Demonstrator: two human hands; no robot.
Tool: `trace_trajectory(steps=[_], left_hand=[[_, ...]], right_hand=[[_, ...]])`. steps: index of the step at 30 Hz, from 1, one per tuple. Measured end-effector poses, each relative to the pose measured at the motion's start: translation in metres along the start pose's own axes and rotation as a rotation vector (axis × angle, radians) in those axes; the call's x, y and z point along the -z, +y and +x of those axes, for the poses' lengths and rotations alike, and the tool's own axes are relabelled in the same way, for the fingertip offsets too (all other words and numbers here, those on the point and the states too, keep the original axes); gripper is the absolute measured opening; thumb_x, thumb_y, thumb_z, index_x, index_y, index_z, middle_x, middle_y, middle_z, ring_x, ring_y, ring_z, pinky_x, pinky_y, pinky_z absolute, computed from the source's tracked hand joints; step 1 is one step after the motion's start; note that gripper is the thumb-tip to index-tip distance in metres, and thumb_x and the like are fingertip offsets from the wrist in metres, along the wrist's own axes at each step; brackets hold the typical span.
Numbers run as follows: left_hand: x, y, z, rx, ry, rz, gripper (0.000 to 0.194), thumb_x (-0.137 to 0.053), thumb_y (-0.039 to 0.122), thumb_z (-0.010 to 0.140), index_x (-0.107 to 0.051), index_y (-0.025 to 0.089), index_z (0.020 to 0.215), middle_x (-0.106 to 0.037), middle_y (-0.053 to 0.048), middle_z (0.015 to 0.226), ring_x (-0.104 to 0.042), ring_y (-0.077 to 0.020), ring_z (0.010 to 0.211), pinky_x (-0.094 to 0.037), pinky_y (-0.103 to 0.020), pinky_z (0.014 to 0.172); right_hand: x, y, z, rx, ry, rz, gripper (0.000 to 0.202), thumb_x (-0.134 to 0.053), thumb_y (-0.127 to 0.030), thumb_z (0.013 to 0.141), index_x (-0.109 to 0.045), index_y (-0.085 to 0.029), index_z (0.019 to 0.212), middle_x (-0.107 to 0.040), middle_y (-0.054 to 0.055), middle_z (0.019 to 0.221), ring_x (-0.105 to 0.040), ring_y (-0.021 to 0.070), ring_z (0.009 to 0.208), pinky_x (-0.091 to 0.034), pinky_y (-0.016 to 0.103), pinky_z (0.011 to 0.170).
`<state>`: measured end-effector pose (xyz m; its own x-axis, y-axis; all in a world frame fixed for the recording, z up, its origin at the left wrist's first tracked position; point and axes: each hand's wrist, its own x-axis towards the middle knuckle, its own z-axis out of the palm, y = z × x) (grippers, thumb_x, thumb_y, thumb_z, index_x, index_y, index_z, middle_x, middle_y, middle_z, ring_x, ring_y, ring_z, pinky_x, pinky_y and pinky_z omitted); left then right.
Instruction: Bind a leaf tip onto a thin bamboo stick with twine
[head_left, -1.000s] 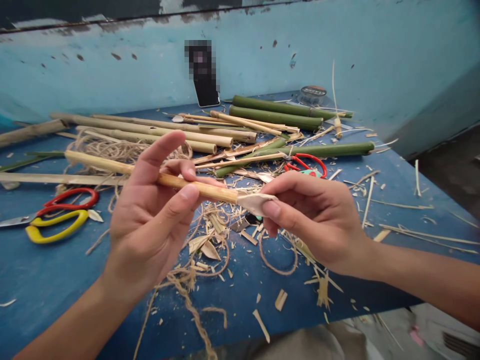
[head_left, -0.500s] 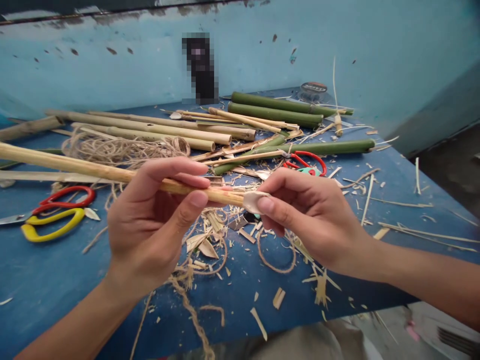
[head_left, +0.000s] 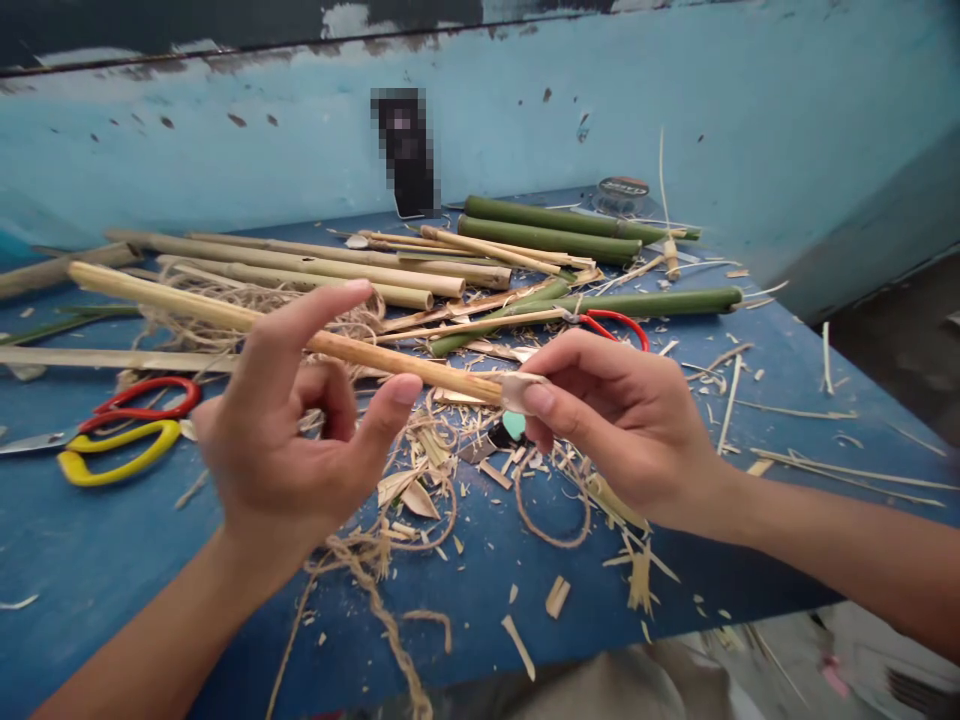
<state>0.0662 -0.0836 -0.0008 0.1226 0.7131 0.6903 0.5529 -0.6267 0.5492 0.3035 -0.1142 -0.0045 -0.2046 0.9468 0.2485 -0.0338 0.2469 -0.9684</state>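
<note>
In the head view, taken as a dial, a slim peeled bamboo stick (head_left: 375, 357) lay with its right tip near the centre and its other end reaching out between nine and ten o'clock. The left hand (head_left: 292, 430), toward eight o'clock, was loosely spread, thumb and index finger well apart; the stick passed behind the index finger and above the thumb, and whether the curled fingers gripped it could not be told. The right hand (head_left: 607, 430), near four o'clock, pinched a thin pale scrap (head_left: 516, 388) between thumb and fingers at the stick's tip; the scrap's material was unclear.

The stick was probably light and stiff, smooth enough to slide or roll in a slack grasp. Its middle looked like the steadiest place for a hold. The scrap seemed thin and pliable, best nipped close to the tip.

Around them, a jute twine heap (head_left: 187, 315) lay behind the stick just above nine o'clock, red-and-yellow scissors (head_left: 124, 430) just below it. Green bamboo lengths (head_left: 555, 235) sat at one o'clock, shavings (head_left: 420, 495) at seven, and a twine loop (head_left: 553, 545) at five on the blue tabletop (head_left: 675, 600).
</note>
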Motion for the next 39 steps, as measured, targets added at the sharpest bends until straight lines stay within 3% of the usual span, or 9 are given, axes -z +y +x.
trace_trajectory(steps=[2,5,7,9,12,18,22,29,39], left_hand=[[0.009,-0.004,0.003,-0.221,0.051,0.267,0.053,-0.08,0.039,0.08,-0.064,0.042,0.13,-0.069,0.005,0.091,-0.066,-0.0156,0.078,-0.051,-0.029,0.057],[0.011,-0.005,0.01,-0.697,-0.069,0.419,0.065,-0.083,0.053,0.073,-0.066,0.034,0.132,-0.07,-0.004,0.099,-0.067,-0.0242,0.089,-0.054,-0.043,0.079],[0.007,-0.005,0.011,-0.763,-0.252,0.451,0.062,-0.08,0.04,0.079,-0.061,0.027,0.138,-0.073,-0.007,0.106,-0.069,-0.0241,0.091,-0.053,-0.039,0.081],[0.002,-0.007,0.01,-0.724,-0.384,0.42,0.057,-0.073,0.025,0.086,-0.056,0.027,0.141,-0.075,-0.004,0.099,-0.07,-0.0196,0.084,-0.051,-0.031,0.073],[-0.001,-0.012,0.004,-0.679,-0.438,0.373,0.057,-0.066,0.019,0.092,-0.051,0.027,0.146,-0.076,-0.001,0.088,-0.068,-0.016,0.074,-0.047,-0.028,0.067],[0.001,-0.016,0.002,-0.647,-0.404,0.356,0.057,-0.067,0.019,0.092,-0.053,0.032,0.146,-0.076,0.0,0.085,-0.067,-0.0149,0.067,-0.042,-0.027,0.06],[-0.001,-0.011,0.005,-0.652,-0.384,0.338,0.043,-0.07,0.022,0.09,-0.063,0.027,0.132,-0.076,-0.001,0.084,-0.065,-0.0131,0.062,-0.039,-0.026,0.056],[-0.002,-0.009,0.009,-0.605,-0.437,0.38,0.026,-0.064,0.026,0.095,-0.064,0.025,0.121,-0.075,0.0,0.081,-0.061,-0.0108,0.056,-0.034,-0.025,0.05],[-0.004,-0.008,0.006,-0.552,-0.491,0.437,0.032,-0.06,0.032,0.098,-0.062,0.024,0.129,-0.075,0.001,0.088,-0.066,-0.0126,0.06,-0.037,-0.027,0.052]], right_hand=[[0.001,0.0,0.0,0.011,0.0,-0.051,0.011,-0.063,-0.032,0.097,-0.064,-0.021,0.096,-0.061,-0.002,0.072,-0.057,0.0104,0.062,-0.045,0.024,0.055],[0.001,0.0,-0.001,0.045,-0.073,-0.153,0.013,-0.061,-0.032,0.099,-0.064,-0.02,0.097,-0.06,-0.001,0.072,-0.055,0.0103,0.062,-0.043,0.024,0.055],[0.001,0.0,-0.003,0.079,-0.124,-0.205,0.013,-0.059,-0.03,0.099,-0.064,-0.019,0.097,-0.06,-0.001,0.073,-0.054,0.0102,0.063,-0.044,0.024,0.056],[0.0,0.001,-0.004,0.086,-0.143,-0.223,0.012,-0.058,-0.029,0.1,-0.064,-0.019,0.097,-0.061,-0.001,0.072,-0.055,0.0102,0.062,-0.044,0.024,0.057],[-0.002,0.003,-0.005,0.053,-0.122,-0.203,0.014,-0.057,-0.03,0.101,-0.064,-0.019,0.098,-0.062,-0.001,0.073,-0.056,0.0104,0.062,-0.043,0.024,0.056],[-0.002,0.006,-0.004,0.038,-0.107,-0.166,0.016,-0.057,-0.032,0.101,-0.065,-0.018,0.1,-0.057,-0.002,0.071,-0.049,0.0086,0.058,-0.039,0.023,0.052],[-0.001,0.006,-0.004,0.047,-0.115,-0.178,0.016,-0.057,-0.031,0.101,-0.065,-0.018,0.1,-0.055,-0.003,0.071,-0.047,0.008,0.059,-0.037,0.023,0.052],[0.002,0.015,0.001,0.007,-0.168,-0.064,0.02,-0.054,-0.034,0.102,-0.062,-0.018,0.111,-0.06,-0.002,0.074,-0.051,0.0091,0.061,-0.041,0.023,0.056],[0.003,0.019,0.003,-0.035,-0.116,-0.059,0.014,-0.056,-0.03,0.101,-0.062,-0.022,0.111,-0.061,-0.003,0.075,-0.053,0.0094,0.063,-0.043,0.022,0.056]])
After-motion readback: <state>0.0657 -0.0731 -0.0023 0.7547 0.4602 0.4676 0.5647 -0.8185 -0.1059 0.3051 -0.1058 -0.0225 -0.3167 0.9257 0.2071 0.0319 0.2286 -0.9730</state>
